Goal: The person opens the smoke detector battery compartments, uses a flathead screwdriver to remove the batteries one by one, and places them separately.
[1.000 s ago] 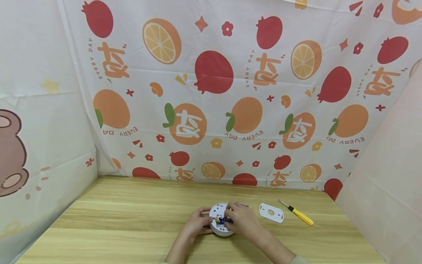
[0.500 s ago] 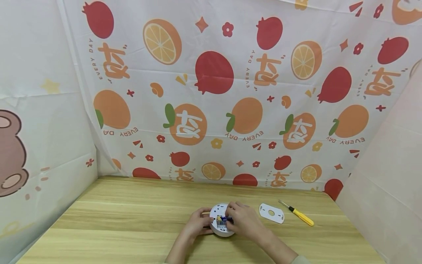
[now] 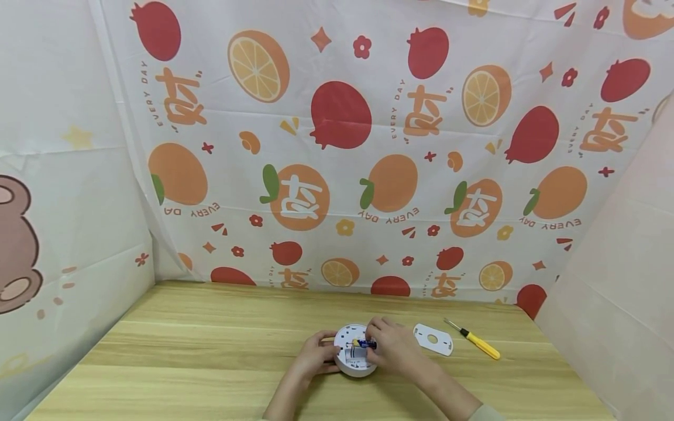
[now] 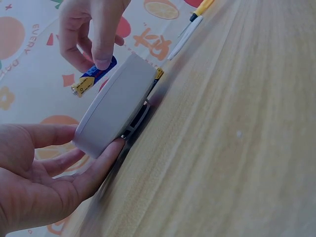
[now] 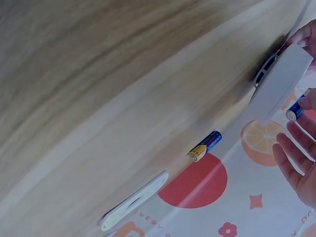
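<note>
A round white smoke detector (image 3: 355, 372) lies on the table with its back face up, its battery compartment (image 3: 354, 354) exposed. My left hand (image 3: 316, 354) grips its left side, thumb and fingers at the rim in the left wrist view. Between thumb and fingers, my right hand (image 3: 394, 346) pinches a blue and yellow battery (image 4: 94, 76), held just above the detector's back face. In the right wrist view, the battery's flat end faces the camera, beside the detector's white side wall (image 5: 284, 74).
Another blue and yellow battery (image 5: 205, 146) lies on the table behind the detector, hidden by my right hand in the head view. Farther right are a white mounting plate (image 3: 443, 346) and a yellow-handled screwdriver (image 3: 481, 346). A fruit-print cloth (image 3: 342, 193) hangs at the back.
My right hand has lifted the battery out of the compartment area and shifted slightly up and right, leaving more of the compartment in view. My left hand stays on the detector.
</note>
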Demonstrator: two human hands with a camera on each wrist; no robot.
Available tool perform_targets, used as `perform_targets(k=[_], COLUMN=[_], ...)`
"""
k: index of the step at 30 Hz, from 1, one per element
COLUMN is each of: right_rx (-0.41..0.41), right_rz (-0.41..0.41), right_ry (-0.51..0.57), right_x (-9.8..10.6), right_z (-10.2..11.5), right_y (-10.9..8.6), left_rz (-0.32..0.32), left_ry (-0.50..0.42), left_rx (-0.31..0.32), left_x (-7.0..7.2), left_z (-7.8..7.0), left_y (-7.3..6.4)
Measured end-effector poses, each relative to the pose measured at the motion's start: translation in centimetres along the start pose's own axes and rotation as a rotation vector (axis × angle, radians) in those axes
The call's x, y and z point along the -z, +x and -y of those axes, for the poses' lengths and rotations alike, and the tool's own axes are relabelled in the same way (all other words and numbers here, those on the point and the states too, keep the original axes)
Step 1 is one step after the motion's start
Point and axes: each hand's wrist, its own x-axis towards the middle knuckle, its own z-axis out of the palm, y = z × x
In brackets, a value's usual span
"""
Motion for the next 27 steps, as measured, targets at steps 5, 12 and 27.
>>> perform_targets(k=[5, 12, 27], right_rx=[0.002, 0.005, -0.061], right_rz=[-0.003, -0.026, -0.022], right_ry=[0.006, 0.007, 0.038], right_x=[0.0, 0.0, -0.1], right_z=[-0.4, -1.0, -2.8], right_y=[-0.1, -0.2, -1.0], left_rz=[-0.003, -0.009, -0.008], left_ry=[0.003, 0.003, 0.007], left_rx=[0.006, 0.01, 0.002], left_x=[0.0, 0.0, 0.0], left_z=[0.0, 0.0, -0.1], left_y=[0.0, 0.2, 0.3])
